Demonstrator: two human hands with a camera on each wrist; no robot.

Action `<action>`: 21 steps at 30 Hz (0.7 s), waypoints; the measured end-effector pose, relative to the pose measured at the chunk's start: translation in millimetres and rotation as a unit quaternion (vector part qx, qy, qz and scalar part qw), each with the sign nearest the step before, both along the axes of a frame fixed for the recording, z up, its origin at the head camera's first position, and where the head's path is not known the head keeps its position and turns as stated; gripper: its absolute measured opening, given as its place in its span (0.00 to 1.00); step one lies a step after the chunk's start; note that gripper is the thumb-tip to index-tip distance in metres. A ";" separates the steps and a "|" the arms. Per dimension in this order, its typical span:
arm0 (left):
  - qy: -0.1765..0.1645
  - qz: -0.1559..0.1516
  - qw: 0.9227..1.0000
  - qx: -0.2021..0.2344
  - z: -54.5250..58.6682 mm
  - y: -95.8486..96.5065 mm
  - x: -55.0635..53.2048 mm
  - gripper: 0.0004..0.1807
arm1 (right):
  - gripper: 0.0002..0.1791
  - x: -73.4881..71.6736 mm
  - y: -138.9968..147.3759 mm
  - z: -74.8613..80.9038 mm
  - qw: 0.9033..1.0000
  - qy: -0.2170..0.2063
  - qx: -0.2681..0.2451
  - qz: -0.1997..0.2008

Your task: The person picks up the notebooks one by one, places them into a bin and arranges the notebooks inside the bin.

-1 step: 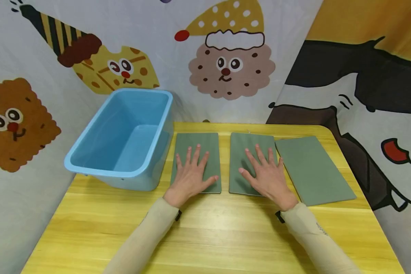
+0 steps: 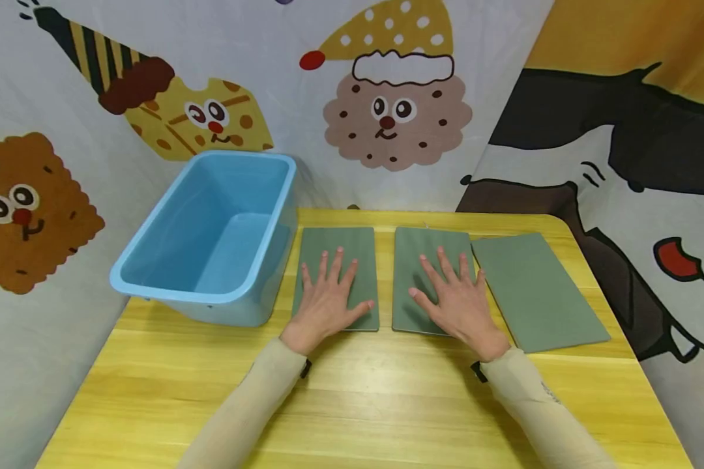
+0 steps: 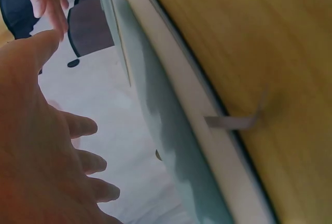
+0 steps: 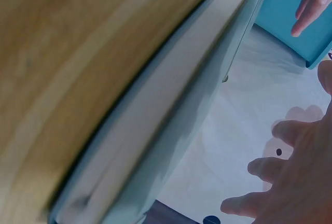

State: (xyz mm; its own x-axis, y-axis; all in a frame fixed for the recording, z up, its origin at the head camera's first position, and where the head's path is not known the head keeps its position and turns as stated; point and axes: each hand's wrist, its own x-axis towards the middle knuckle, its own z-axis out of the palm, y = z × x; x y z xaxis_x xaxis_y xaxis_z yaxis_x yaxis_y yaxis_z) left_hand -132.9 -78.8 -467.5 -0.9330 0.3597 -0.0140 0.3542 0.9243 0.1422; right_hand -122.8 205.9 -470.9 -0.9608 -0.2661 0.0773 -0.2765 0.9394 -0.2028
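Observation:
Three green hardcover notebooks lie on the table: the left one [image 2: 360,260], the middle one [image 2: 409,260] and the right one [image 2: 541,293], which is turned at an angle. My left hand [image 2: 325,303] is spread palm down above the left notebook. Over the middle notebook my right hand [image 2: 460,305] is spread likewise. Both wrist views show a gap between fingers and cover, and neither hand holds anything. Pale page edges show in the wrist views, and a thin ribbon [image 3: 228,122] sticks out of the left notebook.
A light blue plastic tub [image 2: 249,244] stands at the table's back left, beside the left notebook. The wooden table [image 2: 381,404] meets a cloth backdrop [image 2: 305,117] printed with cartoon figures behind it.

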 end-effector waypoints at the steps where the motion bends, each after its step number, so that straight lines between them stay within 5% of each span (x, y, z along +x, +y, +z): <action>1: -0.001 0.001 1.000 0.002 -0.3 0.0 -0.2 0.52 | 0.44 0.0 -0.2 -0.4 1.000 -0.002 0.000 0.000; 21: -0.012 0.015 0.999 0.035 -1.2 2.3 -1.2 0.51 | 0.46 1.7 -1.5 -1.9 1.000 -0.020 -0.017 -0.007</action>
State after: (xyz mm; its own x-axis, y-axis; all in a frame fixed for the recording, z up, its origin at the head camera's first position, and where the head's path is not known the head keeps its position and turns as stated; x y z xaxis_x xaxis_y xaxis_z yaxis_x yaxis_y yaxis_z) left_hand -134.1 -76.5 -468.6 -0.9432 0.3319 -0.0133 0.3215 0.9223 0.2144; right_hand -121.1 204.3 -472.9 -0.9668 -0.2509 0.0475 -0.2548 0.9353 -0.2457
